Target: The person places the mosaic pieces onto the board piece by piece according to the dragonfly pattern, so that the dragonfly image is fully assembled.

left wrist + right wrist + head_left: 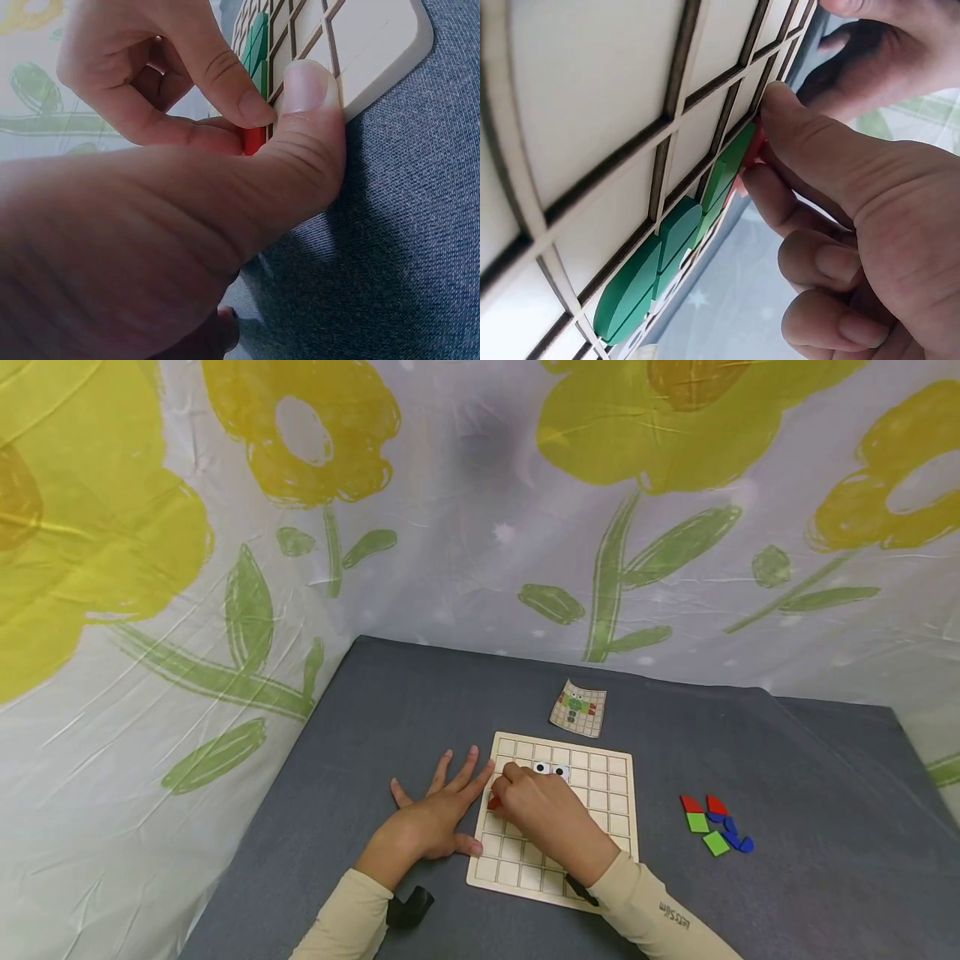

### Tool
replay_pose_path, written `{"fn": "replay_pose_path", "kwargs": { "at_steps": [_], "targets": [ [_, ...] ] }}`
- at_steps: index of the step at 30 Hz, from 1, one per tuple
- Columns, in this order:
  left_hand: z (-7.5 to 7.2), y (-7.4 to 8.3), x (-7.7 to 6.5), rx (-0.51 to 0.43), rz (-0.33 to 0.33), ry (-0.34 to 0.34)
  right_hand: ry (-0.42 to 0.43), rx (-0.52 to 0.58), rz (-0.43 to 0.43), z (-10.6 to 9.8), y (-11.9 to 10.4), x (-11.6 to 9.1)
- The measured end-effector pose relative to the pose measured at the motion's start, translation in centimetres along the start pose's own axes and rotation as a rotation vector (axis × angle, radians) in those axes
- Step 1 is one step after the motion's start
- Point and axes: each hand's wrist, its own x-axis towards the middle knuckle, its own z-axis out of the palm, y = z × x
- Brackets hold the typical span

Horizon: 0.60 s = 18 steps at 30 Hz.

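A wooden grid board [517, 877] lies on the dark table. My left hand [431, 822] rests at its left edge, fingers spread and straight, with the thumb on the board's rim. My right hand [555, 818] reaches over the board and pinches a small red piece [756, 142] between thumb and index finger, down at the grid near the left edge. Beside that red piece, several green pieces [634, 289] sit in the squares, mostly hidden by the right hand in the head view. Two eye pieces [559, 772], white with black dots, lie in the upper squares.
A small picture card [579, 712] with a coloured figure on a grid lies behind the board. To the right are loose red pieces [716, 805], green squares [716, 843] and several blue pieces [731, 839]. A flower-printed curtain [450, 568] hangs behind the table.
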Motion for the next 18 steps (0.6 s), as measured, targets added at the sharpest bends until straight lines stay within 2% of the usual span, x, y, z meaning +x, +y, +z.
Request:
{"fn": "replay_pose_path", "kwargs": {
  "at_steps": [2,9,18],
  "targets": [
    [0.19,-0.25,0.15,-0.002,0.007,0.001,0.000,-0.006,-0.002,0.00,-0.01,0.00],
    [-0.63,0.60,-0.38,0.000,-0.022,-0.026,-0.001,-0.014,-0.005,0.07,0.01,0.01],
    [0.02,0.10,0.12,0.000,-0.020,-0.015,0.013,-0.016,0.006,0.05,0.05,-0.15]
  ]
}}
